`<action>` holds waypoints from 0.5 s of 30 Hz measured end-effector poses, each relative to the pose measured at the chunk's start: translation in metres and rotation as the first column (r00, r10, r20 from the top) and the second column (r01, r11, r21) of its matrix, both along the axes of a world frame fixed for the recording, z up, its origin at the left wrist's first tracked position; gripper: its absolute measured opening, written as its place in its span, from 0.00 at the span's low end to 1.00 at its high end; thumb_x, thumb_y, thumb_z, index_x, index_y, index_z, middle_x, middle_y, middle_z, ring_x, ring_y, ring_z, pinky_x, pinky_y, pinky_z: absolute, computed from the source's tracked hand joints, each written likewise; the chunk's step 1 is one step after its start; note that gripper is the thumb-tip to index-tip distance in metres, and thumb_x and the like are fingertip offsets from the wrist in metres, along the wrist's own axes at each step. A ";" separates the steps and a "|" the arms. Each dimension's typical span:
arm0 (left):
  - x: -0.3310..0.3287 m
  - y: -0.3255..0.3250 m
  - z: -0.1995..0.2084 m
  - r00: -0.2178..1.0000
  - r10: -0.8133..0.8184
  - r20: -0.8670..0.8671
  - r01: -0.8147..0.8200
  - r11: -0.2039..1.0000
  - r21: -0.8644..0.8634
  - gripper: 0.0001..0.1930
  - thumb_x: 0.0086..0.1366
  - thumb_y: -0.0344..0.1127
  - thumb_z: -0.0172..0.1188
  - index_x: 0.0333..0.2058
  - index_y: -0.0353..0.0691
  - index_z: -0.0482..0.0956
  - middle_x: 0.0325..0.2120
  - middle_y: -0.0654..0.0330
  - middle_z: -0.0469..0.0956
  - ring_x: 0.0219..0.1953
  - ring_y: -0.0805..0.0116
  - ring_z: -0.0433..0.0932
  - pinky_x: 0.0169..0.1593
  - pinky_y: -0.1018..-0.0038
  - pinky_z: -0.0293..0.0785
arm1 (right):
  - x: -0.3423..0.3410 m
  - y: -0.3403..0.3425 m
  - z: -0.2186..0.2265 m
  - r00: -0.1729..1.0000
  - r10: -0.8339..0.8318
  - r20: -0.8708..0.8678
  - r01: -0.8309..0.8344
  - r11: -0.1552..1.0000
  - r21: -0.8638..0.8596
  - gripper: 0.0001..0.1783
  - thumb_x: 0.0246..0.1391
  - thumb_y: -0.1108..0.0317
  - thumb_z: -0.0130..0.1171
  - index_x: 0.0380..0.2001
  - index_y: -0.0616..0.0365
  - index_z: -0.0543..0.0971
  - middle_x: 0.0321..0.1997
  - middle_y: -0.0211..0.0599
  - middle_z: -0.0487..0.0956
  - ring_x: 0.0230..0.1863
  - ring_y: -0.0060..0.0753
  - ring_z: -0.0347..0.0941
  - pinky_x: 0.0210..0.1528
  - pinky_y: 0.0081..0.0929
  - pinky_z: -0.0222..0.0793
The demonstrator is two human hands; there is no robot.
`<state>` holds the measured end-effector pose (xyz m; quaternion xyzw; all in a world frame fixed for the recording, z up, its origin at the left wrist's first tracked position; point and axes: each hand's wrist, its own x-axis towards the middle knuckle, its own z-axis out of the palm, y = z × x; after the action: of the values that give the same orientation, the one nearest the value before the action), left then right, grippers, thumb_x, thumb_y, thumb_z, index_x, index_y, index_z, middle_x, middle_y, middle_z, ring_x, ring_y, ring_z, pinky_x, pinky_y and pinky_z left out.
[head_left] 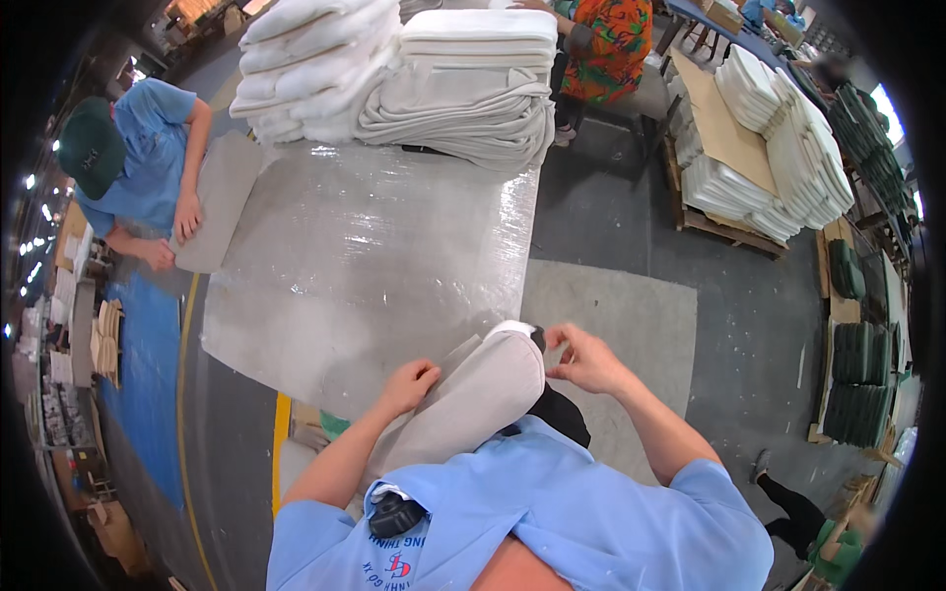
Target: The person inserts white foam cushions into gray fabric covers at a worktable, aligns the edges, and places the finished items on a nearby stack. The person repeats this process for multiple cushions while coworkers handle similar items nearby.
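A long grey-beige cushion (473, 389) leans from my chest up against the near edge of the table (374, 256), its white foam end showing at the top. My left hand (412, 382) grips the cushion's cover on its left side. My right hand (581, 360) pinches the cover's edge by the top right corner, next to a dark opening.
Stacks of white and grey cushions (414, 74) pile at the table's far end. A person in a blue shirt and green cap (138, 167) presses a grey pad (219, 202) at the left edge. Pallets of white pads (769, 148) stand right; another person (611, 44) sits beyond.
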<state>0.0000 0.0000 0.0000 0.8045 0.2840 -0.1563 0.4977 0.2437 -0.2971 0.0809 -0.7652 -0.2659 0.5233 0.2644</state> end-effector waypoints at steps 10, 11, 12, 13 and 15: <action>0.115 0.004 0.011 0.965 -0.155 -0.210 -0.023 0.752 -0.659 0.13 0.71 0.48 0.69 0.38 0.46 0.84 0.31 0.74 0.78 0.33 0.82 0.71 0.38 0.79 0.67 | 0.011 0.039 0.015 0.894 0.235 0.381 -0.385 0.839 0.384 0.36 0.51 0.78 0.67 0.66 0.50 0.74 0.71 0.37 0.73 0.67 0.51 0.74 0.64 0.42 0.77; 0.116 0.002 0.011 0.958 -0.174 -0.228 -0.030 0.729 -0.683 0.13 0.70 0.48 0.70 0.37 0.46 0.84 0.31 0.73 0.78 0.33 0.82 0.71 0.37 0.79 0.67 | 0.011 0.039 0.011 0.891 0.233 0.389 -0.394 0.822 0.411 0.35 0.51 0.78 0.67 0.64 0.50 0.75 0.70 0.37 0.75 0.67 0.52 0.74 0.64 0.42 0.77; 0.116 -0.001 0.014 0.955 -0.179 -0.236 -0.035 0.721 -0.692 0.12 0.69 0.46 0.72 0.37 0.46 0.84 0.31 0.73 0.78 0.33 0.82 0.72 0.37 0.79 0.68 | 0.010 0.037 0.007 0.895 0.213 0.392 -0.388 0.806 0.447 0.34 0.50 0.77 0.69 0.63 0.50 0.76 0.69 0.36 0.76 0.66 0.51 0.75 0.63 0.42 0.77; 0.116 -0.005 0.017 0.952 -0.186 -0.245 -0.041 0.713 -0.700 0.11 0.68 0.45 0.73 0.36 0.46 0.83 0.31 0.72 0.79 0.32 0.82 0.73 0.37 0.79 0.68 | 0.008 0.035 0.003 0.899 0.192 0.394 -0.380 0.789 0.483 0.33 0.49 0.76 0.71 0.61 0.50 0.78 0.68 0.35 0.77 0.64 0.50 0.75 0.62 0.42 0.77; 0.114 -0.015 0.025 0.954 -0.158 -0.257 -0.071 0.710 -0.700 0.11 0.66 0.42 0.74 0.36 0.45 0.83 0.31 0.71 0.80 0.33 0.81 0.74 0.37 0.78 0.70 | 0.005 0.029 -0.005 0.903 0.172 0.395 -0.375 0.765 0.523 0.30 0.48 0.75 0.73 0.57 0.50 0.79 0.66 0.34 0.79 0.61 0.48 0.77 0.60 0.42 0.77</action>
<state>0.1142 -0.0154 0.0254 0.5283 0.2555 -0.3834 0.7132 0.2489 -0.2681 0.0764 -0.6727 -0.5642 0.3157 0.3599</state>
